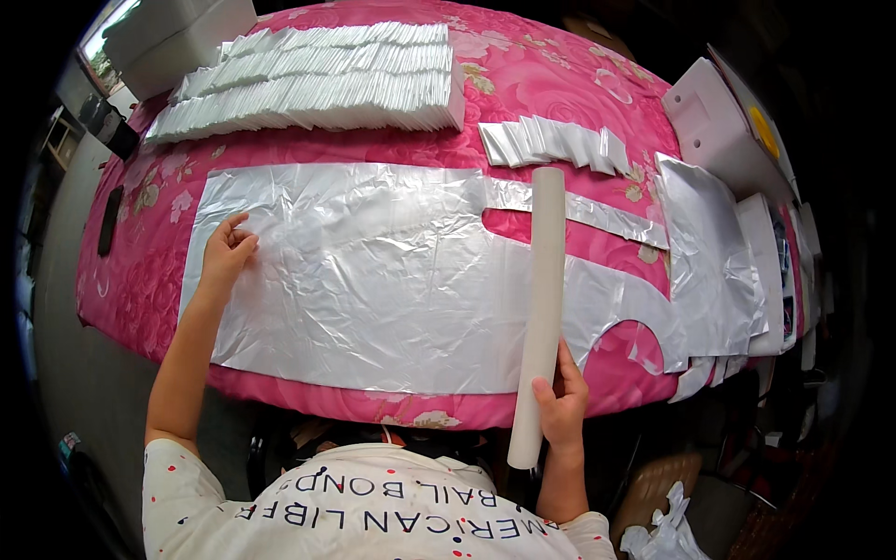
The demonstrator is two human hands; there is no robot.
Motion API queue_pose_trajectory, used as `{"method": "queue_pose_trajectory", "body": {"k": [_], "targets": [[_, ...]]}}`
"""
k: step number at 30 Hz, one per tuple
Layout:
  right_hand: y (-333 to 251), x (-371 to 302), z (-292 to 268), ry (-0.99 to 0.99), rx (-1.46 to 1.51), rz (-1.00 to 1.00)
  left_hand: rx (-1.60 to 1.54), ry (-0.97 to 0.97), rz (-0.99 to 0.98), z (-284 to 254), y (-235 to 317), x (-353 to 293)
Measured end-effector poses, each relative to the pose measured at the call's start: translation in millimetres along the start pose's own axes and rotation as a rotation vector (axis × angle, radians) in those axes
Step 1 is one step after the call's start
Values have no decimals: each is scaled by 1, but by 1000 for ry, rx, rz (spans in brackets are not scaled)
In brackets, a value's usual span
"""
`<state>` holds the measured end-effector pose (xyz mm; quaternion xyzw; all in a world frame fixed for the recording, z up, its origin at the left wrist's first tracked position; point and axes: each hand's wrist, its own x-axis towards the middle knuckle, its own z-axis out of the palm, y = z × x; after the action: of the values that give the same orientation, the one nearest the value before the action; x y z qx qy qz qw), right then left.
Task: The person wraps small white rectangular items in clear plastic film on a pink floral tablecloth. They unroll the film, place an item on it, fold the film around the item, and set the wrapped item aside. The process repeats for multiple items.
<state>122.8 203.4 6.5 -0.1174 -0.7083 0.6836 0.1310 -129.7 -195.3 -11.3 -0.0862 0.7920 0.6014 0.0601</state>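
Observation:
A thin, shiny white plastic apron (373, 271) lies spread flat across the table, its wide part at the left and its narrow strap and curved cut-outs at the right. Over the left end of it is my left hand (231, 246), its fingers loosely bent and a gap between thumb and forefinger. Nothing shows in that hand. My right hand (562, 399) grips a long white tube (544, 280) near its lower end. The tube stretches across the right part of the apron and covers some of it. Its near end sticks out past the table edge.
Long rows of folded white packets (317, 79) stand at the back left, beside a white foam box (177, 42). A few packets (553, 145) lie fanned out. More plastic sheets (711, 257) and another foam box (714, 112) are at the right. A pink flowered cloth (140, 271) covers the table.

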Motion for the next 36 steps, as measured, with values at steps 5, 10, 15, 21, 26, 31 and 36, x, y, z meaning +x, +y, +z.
{"method": "queue_pose_trajectory", "body": {"k": [5, 10, 15, 21, 26, 31, 36], "targets": [[1, 6, 22, -59, -115, 26, 39, 70, 11, -39, -20, -10], [-6, 19, 54, -114, -349, 53, 50, 81, 4, -53, -31, -14], [-18, 29, 80, -119, -612, 83, 95, 70, 37, -57, -36, -14], [23, 47, 53, -89, -895, -258, 296, 258, 87, -59, -30, -20], [42, 75, -43, 71, -1213, -229, 667, 256, 637, -42, -6, -51], [56, 75, -174, 327, -1337, -101, 656, -73, 838, 40, 19, -87], [55, 69, -213, 467, -1436, -83, 514, -387, 933, 127, 35, -120]]}}
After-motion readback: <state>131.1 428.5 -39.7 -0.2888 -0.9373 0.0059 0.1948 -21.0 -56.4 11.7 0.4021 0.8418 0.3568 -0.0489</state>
